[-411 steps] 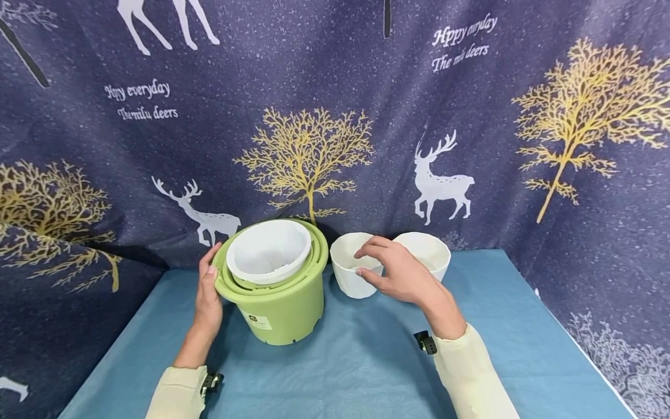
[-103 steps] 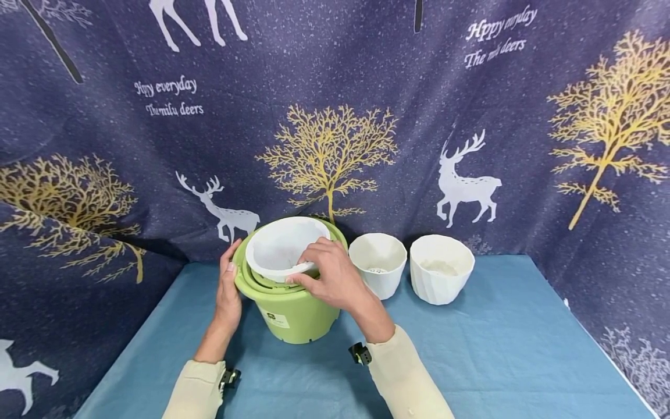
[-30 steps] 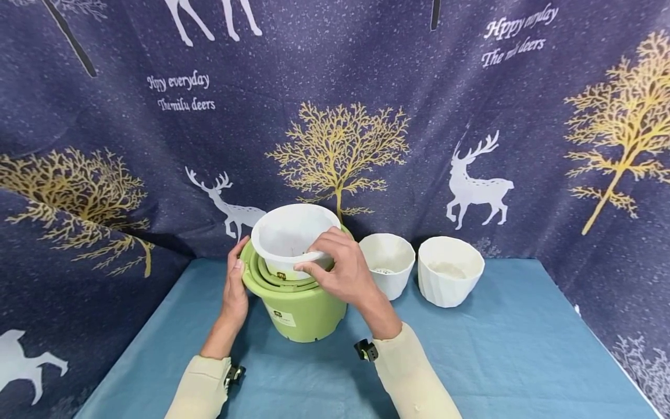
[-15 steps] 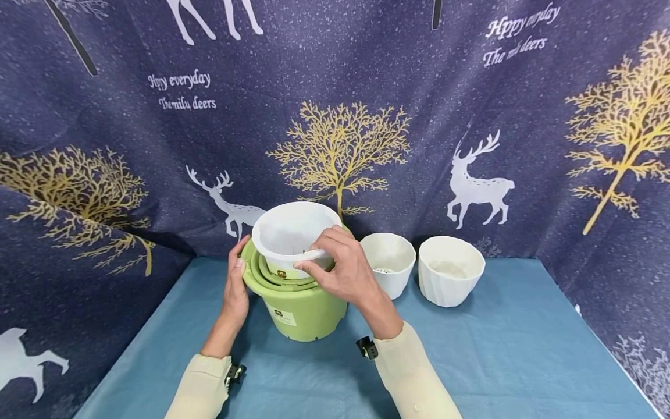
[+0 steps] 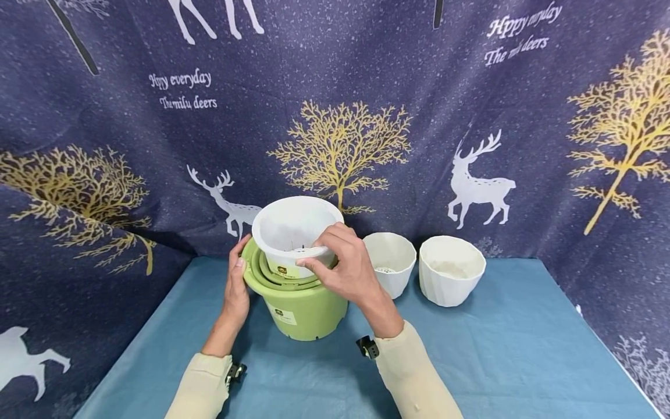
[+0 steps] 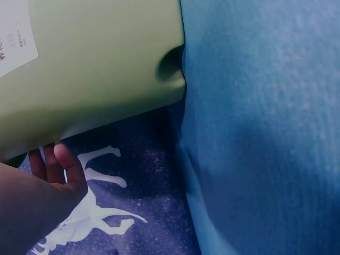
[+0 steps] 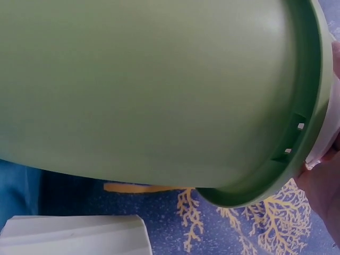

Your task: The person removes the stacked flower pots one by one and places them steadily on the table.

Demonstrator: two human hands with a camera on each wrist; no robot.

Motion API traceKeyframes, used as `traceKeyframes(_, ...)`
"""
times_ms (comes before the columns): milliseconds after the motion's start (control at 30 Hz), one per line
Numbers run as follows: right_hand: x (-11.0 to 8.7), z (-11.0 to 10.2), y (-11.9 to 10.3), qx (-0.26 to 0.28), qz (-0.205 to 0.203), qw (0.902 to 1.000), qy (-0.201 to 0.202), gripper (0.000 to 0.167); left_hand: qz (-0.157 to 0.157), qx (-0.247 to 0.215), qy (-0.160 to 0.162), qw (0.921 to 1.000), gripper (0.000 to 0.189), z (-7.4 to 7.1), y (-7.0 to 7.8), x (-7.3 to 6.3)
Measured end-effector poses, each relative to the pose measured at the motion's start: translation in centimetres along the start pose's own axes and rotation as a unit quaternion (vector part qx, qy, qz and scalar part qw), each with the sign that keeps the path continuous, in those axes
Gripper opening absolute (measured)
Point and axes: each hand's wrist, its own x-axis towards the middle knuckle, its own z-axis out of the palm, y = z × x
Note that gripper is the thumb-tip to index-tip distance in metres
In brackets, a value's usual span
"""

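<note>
White flowerpot (image 5: 288, 224) sits partly inside the outer green flowerpot (image 5: 309, 317), right hand (image 5: 346, 265) pinching the white rim, left hand (image 5: 236, 291) gripping the green rim: apparently unstacking, wanting a steady upward pull.

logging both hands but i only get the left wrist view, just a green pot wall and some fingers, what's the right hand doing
Observer: The right hand pinches the rim of a white pot, seen in the head view.
Operator: how high is that rim next to the green pot
Observer: It stands above the green pot's rim.
Operator: anything else standing on the table
Observer: Yes, a faceted cream pot and a second cream pot stand side by side to the right of the green pot.
</note>
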Motion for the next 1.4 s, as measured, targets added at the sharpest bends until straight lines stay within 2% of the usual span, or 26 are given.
traceKeyframes(300,0.3,-0.4,-0.5,0.023,-0.011,0.9988,0.042,0.025,0.0,0.003,0.005,1.0,0.056,-0.1,-0.1,0.0)
traceKeyframes(633,0.4,-0.9,-1.0,0.027,-0.015,0.9978,0.058,0.024,-0.003,0.017,0.008,0.9998,0.056,-0.2,0.0,-0.3)
traceKeyframes(867,0.8,-1.5,-1.6,0.026,-0.039,0.9949,0.089,0.034,0.003,0.017,0.006,0.9998,0.055,-0.1,0.0,-0.1)
traceKeyframes(1133,1.1,-1.8,-2.0,0.04,-0.077,0.9905,0.107,0.028,0.004,0.013,0.003,0.9999,0.056,-0.1,0.0,0.0)
traceKeyframes(1400,1.2,-2.1,-2.5,0.047,-0.08,0.9888,0.117,0.031,0.001,0.01,0.001,0.9999,0.056,-0.1,0.0,0.0)
